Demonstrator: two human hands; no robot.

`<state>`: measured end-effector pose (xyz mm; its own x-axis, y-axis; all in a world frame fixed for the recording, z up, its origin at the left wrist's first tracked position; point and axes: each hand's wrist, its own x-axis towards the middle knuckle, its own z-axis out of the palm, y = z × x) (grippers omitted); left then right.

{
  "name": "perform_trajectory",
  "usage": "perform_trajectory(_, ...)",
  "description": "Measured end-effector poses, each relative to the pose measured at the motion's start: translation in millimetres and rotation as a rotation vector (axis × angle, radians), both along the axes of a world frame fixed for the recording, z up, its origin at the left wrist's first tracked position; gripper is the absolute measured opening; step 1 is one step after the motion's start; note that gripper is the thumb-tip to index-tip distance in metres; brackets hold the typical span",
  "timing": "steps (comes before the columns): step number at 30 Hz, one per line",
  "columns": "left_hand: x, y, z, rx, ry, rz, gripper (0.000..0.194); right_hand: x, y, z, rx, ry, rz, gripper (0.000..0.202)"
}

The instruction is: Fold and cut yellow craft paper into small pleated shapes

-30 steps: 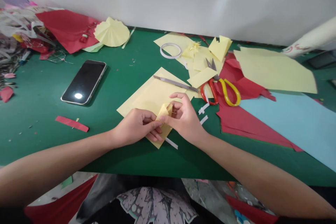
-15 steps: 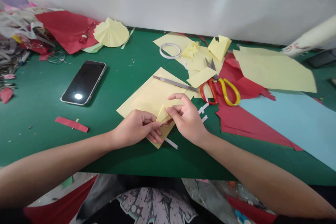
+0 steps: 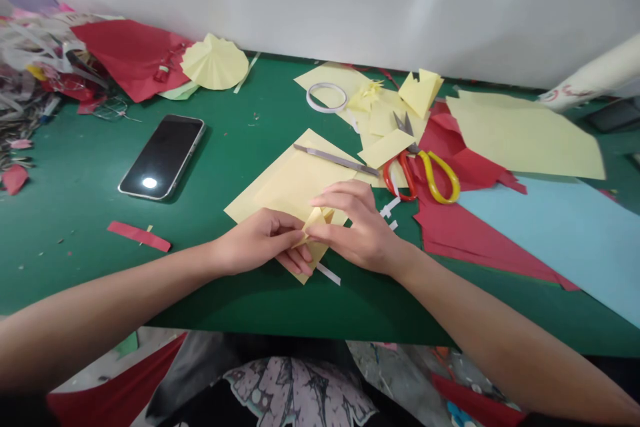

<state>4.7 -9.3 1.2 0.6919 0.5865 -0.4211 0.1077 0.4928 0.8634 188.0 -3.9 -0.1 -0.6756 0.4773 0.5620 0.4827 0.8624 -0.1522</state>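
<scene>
Between my hands is a small folded piece of yellow paper (image 3: 316, 219), its folds standing partly apart. My left hand (image 3: 270, 240) pinches its lower left end between thumb and fingers. On its right side, the thumb of my right hand (image 3: 357, 227) presses the paper while the fingers arch over the top. Beneath both hands lies a larger sheet of yellow paper (image 3: 270, 180) on the green table (image 3: 240, 307). A thin grey metal blade-like tool (image 3: 336, 160) rests across that sheet, just beyond my right fingers.
Scissors (image 3: 425, 160) with red and yellow handles lie at the right on yellow scraps. A tape roll (image 3: 326, 98) sits behind. To the left are a phone (image 3: 163, 157) and a red paper strip (image 3: 139, 235). Red paper (image 3: 470, 240) and blue paper (image 3: 555, 220) cover the right side.
My right hand has shifted its hold: the thumb now lies along the folded paper and the fingers curve over it. The paper's folds have spread a little. My left hand keeps its pinch.
</scene>
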Motion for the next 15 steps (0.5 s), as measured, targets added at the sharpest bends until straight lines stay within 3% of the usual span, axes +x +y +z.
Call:
perform_trajectory(9, 0.8, 1.4, -0.3, -0.015, 0.010, -0.088, 0.018, 0.8, -0.4, -5.1, 0.034, -0.088, 0.039, 0.010)
perform_trajectory(15, 1.6, 0.0, -3.4, 0.015, 0.038, -0.110, 0.017, -3.3, 1.1, -2.8, -0.181, -0.126, 0.054, 0.013)
